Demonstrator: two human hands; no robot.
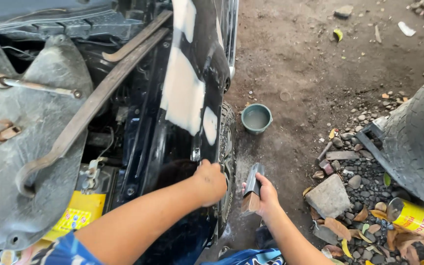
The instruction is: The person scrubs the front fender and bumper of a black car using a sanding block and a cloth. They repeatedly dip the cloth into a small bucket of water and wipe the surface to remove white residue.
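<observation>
My left hand (210, 182) presses flat on the dark car fender (212, 64), low on the panel near the wheel arch. The fender shows big pale patches of filler (182, 93). Just to its right, my right hand (266, 195) grips a small wooden sanding block wrapped in grey sandpaper (251, 189), held off the panel above the dirt. The front tyre (227, 147) shows under the fender edge.
A teal bowl of cloudy water (256, 118) sits on the dirt floor (295, 64) ahead. Right of it lie stones, dry leaves, a yellow can (416, 218) and a loose tyre (418, 142). The open engine bay with a yellow-topped battery (77, 216) lies to the left.
</observation>
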